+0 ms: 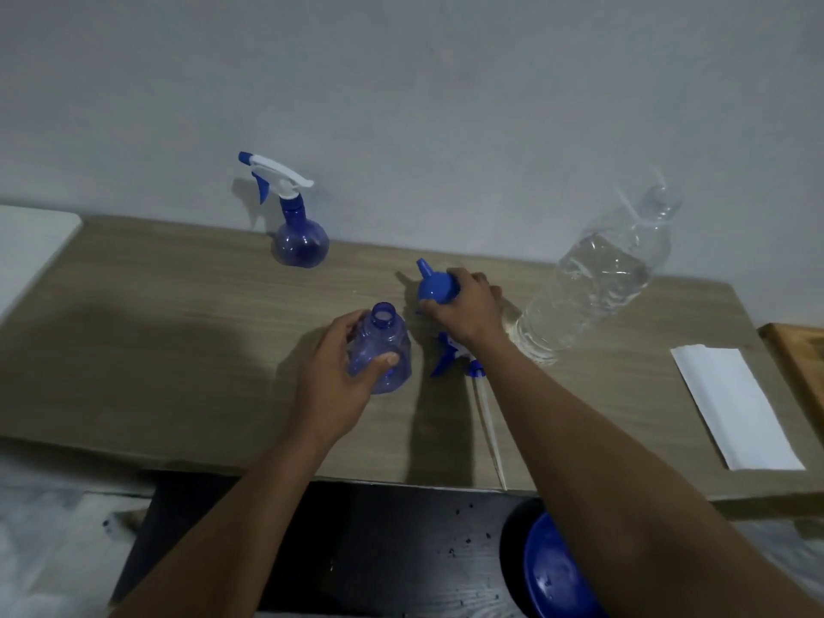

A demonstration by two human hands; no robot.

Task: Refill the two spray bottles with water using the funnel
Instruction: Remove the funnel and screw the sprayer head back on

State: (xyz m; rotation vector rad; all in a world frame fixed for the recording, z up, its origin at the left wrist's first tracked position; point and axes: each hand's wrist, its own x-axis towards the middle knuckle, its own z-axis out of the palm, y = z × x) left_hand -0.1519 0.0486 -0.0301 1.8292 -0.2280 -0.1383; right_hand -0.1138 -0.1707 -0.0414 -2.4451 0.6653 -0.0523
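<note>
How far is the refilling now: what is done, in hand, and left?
Done: the near spray bottle is opened; its spray head lies on the table. In hand: the left hand holds that bottle, the right hand grips the funnel. Left: pouring from the water bottle, then the far spray bottle, still capped.

table (178, 332): matt wood grain | funnel (434, 287): blue plastic | water bottle (597, 278): clear plastic

Two spray bottles (379, 350) (299, 236), one funnel (433, 288)
</note>
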